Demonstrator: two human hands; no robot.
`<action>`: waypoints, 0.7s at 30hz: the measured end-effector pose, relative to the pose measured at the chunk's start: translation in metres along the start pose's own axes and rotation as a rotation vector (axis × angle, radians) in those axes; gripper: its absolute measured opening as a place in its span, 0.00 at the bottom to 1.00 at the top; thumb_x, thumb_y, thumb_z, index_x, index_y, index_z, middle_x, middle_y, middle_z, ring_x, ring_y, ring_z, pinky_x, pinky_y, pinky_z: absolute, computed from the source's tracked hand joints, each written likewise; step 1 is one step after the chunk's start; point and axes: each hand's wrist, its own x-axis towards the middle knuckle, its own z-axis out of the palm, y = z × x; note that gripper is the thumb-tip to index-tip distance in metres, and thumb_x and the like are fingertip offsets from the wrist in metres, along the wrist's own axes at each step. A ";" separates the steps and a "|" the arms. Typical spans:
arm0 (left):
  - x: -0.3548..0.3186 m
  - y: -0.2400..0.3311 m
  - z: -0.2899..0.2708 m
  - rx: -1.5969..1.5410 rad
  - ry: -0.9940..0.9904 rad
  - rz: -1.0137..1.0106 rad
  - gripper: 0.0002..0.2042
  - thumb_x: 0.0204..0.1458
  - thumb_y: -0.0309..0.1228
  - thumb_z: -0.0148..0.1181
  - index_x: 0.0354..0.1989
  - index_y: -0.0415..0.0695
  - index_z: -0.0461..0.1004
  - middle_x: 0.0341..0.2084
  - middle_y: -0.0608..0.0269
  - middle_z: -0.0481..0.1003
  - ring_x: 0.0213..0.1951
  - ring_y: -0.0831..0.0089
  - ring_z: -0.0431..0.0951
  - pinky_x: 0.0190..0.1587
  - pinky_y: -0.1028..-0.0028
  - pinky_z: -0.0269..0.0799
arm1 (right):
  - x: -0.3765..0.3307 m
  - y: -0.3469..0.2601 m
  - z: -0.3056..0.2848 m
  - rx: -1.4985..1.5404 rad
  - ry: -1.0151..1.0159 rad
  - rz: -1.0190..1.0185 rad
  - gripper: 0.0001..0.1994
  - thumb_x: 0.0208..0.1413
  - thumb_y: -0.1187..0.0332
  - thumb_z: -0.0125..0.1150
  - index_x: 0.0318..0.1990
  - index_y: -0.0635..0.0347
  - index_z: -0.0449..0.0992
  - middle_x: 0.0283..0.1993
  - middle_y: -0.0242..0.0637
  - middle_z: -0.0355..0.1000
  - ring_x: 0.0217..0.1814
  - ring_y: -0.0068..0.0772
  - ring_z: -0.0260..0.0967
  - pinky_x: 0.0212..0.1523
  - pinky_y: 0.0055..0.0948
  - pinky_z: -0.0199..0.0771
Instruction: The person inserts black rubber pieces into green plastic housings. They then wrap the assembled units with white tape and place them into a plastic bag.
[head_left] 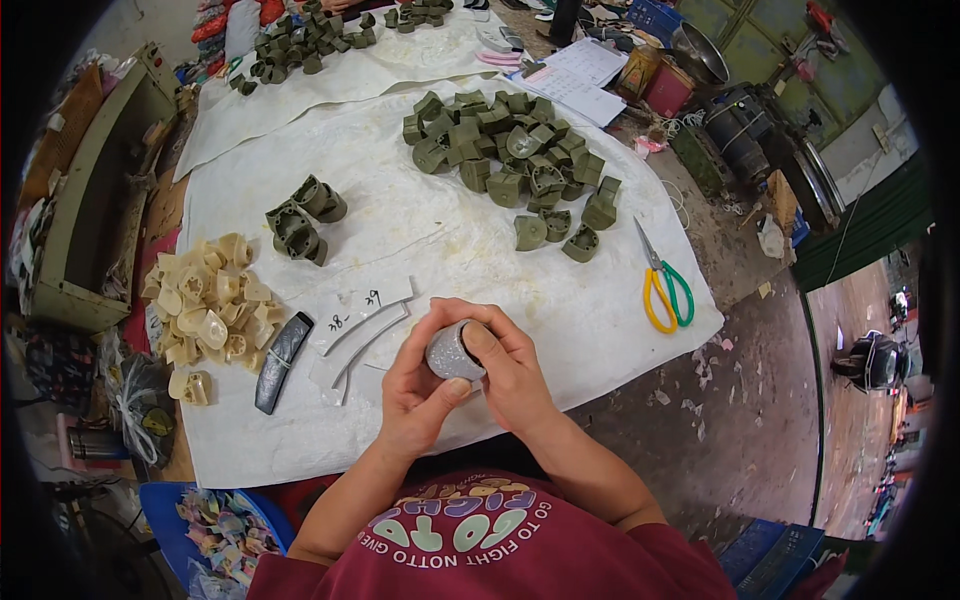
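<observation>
Both hands are wrapped round one grey, speckled, rounded piece that looks like a covered shoe heel (pixel 443 352), held above the table's near edge. My left hand (pixel 410 392) cups its left side, thumb along the lower edge. On the other side my right hand (pixel 517 378) grips it, with its thumb pressed over the top rim. The palms hide most of the underside. Left of the hands lie curved white strip templates (pixel 352 352) with handwritten marks, and a tied bundle of dark curved strips (pixel 283 362). Beyond them sits a small group of olive heels (pixel 305 218).
Beige heel pieces (pixel 215 300) are piled at the left, and a large olive heap (pixel 505 150) lies farther off. Green-and-yellow-handled scissors (pixel 662 280) rest near the right edge of the white-covered table (pixel 360 190). A blue bin of scraps (pixel 268 512) stands below, at lower left.
</observation>
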 end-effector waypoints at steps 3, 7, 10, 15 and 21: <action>0.000 0.001 -0.004 -0.212 0.016 0.004 0.38 0.49 0.21 0.60 0.70 0.43 0.48 0.60 0.56 0.62 0.60 0.68 0.63 0.58 0.70 0.63 | 0.004 -0.006 -0.019 0.011 -0.200 -0.032 0.25 0.62 0.58 0.54 0.62 0.63 0.63 0.64 0.37 0.63 0.59 0.24 0.62 0.58 0.26 0.62; 0.003 0.013 0.008 -0.362 0.087 -0.046 0.39 0.48 0.20 0.59 0.70 0.46 0.47 0.59 0.56 0.62 0.56 0.70 0.68 0.54 0.73 0.68 | 0.000 -0.010 -0.006 -0.652 -0.122 -0.437 0.30 0.58 0.56 0.59 0.63 0.65 0.62 0.64 0.43 0.62 0.64 0.37 0.59 0.60 0.33 0.60; 0.004 0.012 0.004 -0.366 0.119 -0.062 0.39 0.49 0.19 0.58 0.70 0.45 0.47 0.59 0.55 0.62 0.56 0.70 0.68 0.54 0.73 0.68 | 0.005 -0.018 -0.018 -1.180 -0.125 -0.602 0.32 0.54 0.57 0.62 0.62 0.65 0.62 0.63 0.48 0.62 0.65 0.46 0.58 0.61 0.38 0.59; 0.017 0.020 -0.007 -0.063 0.196 -0.215 0.34 0.47 0.21 0.63 0.65 0.41 0.57 0.52 0.57 0.67 0.50 0.73 0.71 0.49 0.75 0.70 | 0.007 -0.035 -0.013 -1.380 -0.109 -0.680 0.28 0.51 0.66 0.63 0.60 0.63 0.65 0.62 0.49 0.63 0.61 0.48 0.62 0.58 0.39 0.64; 0.017 0.019 0.001 0.496 0.037 0.046 0.32 0.47 0.23 0.65 0.62 0.38 0.61 0.53 0.56 0.67 0.52 0.72 0.69 0.51 0.74 0.67 | 0.005 -0.026 -0.008 -0.650 0.096 -0.334 0.15 0.58 0.76 0.54 0.52 0.62 0.74 0.51 0.40 0.73 0.51 0.25 0.71 0.46 0.28 0.72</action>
